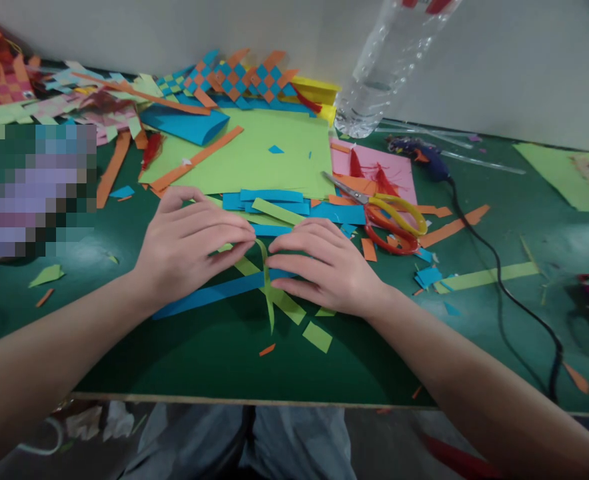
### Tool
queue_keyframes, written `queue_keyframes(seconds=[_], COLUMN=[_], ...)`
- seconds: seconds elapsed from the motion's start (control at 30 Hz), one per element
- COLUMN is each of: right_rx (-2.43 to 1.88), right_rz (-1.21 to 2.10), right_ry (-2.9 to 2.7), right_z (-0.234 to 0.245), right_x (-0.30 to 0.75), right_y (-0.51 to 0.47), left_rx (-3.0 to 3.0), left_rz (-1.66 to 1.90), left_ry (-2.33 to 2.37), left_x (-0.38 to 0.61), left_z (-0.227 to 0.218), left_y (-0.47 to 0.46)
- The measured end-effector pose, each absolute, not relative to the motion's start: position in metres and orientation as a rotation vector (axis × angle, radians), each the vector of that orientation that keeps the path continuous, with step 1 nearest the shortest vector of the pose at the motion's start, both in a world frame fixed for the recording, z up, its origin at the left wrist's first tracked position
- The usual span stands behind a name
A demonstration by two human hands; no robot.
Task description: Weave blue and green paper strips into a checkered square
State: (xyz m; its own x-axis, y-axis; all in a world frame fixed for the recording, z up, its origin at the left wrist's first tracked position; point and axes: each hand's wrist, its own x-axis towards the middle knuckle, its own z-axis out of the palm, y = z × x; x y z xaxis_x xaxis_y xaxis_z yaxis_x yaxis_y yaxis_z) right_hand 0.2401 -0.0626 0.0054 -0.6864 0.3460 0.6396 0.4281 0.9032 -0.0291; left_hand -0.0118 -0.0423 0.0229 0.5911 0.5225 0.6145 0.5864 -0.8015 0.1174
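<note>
The thin green strip (269, 303) hung across a blue strip (214, 295), seemingly light, limp and easily creased, best pinched near its top, where the left hand (187, 247) and right hand (327, 267) flanked it with narrow-set fingers, any firm grip impossible to tell.

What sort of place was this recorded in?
Probably a papercraft workspace: a table strewn with paper strips, scissors lying among the scraps, and woven paper pieces along the back.
</note>
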Motion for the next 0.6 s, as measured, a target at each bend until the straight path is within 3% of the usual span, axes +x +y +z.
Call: queue_keyframes(seconds=[0.6], right_rx=[-0.526], right_rz=[-0.055], right_ry=[-2.198], right_z=[0.004], right_x=[0.2358], right_y=[-0.0657], left_rx=[-2.947], left_rz=[-1.094], left_ry=[-0.735], left_x=[-0.0079], left_z=[0.0169], left_y=[-0.047])
